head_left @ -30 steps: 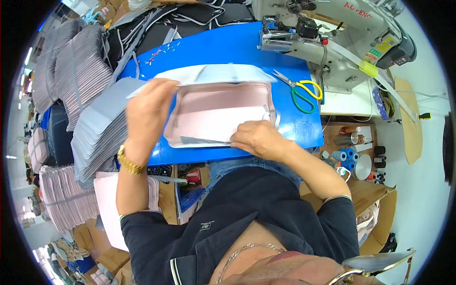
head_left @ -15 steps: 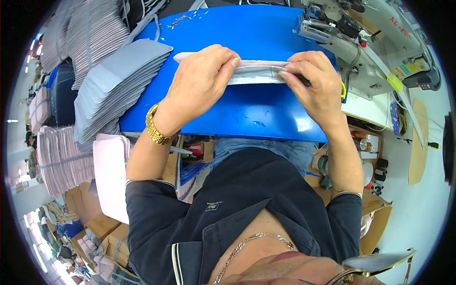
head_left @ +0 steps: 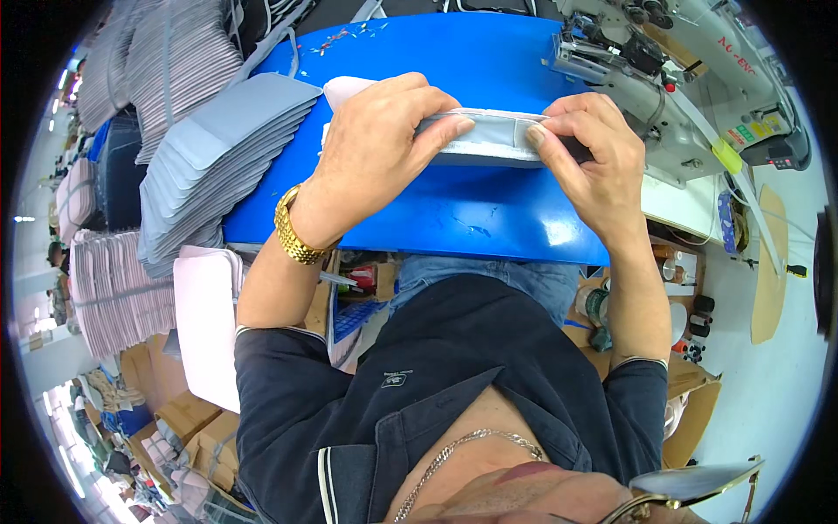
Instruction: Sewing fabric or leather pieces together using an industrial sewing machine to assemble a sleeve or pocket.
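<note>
looks part-made to me, that pale fabric piece (head_left: 493,133) over the blue table (head_left: 428,218), fingers (head_left: 443,140) of left hand (head_left: 375,153) and right hand (head_left: 602,166) pinching its edge, can't tell what's left

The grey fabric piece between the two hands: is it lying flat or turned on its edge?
On its edge: the fabric piece shows its narrow side to the camera, pinched by left hand and right hand.
</note>
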The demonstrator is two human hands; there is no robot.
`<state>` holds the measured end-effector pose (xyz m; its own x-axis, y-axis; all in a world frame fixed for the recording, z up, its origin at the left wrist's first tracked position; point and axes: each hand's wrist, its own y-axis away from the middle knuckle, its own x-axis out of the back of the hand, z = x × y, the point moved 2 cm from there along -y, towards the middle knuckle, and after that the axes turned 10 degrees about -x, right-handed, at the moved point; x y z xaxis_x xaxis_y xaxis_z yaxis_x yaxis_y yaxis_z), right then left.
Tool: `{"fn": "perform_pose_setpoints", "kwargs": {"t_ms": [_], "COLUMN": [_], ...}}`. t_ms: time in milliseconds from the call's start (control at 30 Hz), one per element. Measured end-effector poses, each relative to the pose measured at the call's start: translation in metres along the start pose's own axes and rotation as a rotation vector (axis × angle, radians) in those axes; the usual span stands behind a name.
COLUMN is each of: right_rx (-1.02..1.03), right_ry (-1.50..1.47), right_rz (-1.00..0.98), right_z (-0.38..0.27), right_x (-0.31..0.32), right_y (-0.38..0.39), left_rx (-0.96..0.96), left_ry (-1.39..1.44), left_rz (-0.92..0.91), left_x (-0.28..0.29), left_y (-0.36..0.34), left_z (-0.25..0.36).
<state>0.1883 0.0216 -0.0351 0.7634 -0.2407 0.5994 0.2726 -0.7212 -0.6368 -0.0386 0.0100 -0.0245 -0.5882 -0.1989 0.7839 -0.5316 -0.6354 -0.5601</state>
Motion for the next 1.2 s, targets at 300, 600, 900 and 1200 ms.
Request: {"fn": "perform_pose_setpoints", "kwargs": {"t_ms": [300, 600, 900, 1200], "right_rx": [-0.163, -0.348, -0.53, -0.761], "right_ry": [-0.151, -0.391, -0.482, -0.725], "right_rz": [-0.097, -0.417, -0.348, -0.366], "right_z": [-0.014, -0.003, 0.048, 0.109], "right_x": [0.012, 0.003, -0.001, -0.013], "right_y": [-0.004, -0.002, 0.014, 0.003], "left_rx": [-0.118, -0.375, -0.382, -0.428], "left_ry": [-0.023, 0.084, 0.163, 0.03], "left_rz": [-0.033, -0.325, -0.449, -0.312], "left_x": [0.024, 0.025, -0.027, -0.088], "left_y": [-0.014, -0.055, -0.08, -0.122], "left_z": [0.005, -0.017, -0.048, -0.082]}}
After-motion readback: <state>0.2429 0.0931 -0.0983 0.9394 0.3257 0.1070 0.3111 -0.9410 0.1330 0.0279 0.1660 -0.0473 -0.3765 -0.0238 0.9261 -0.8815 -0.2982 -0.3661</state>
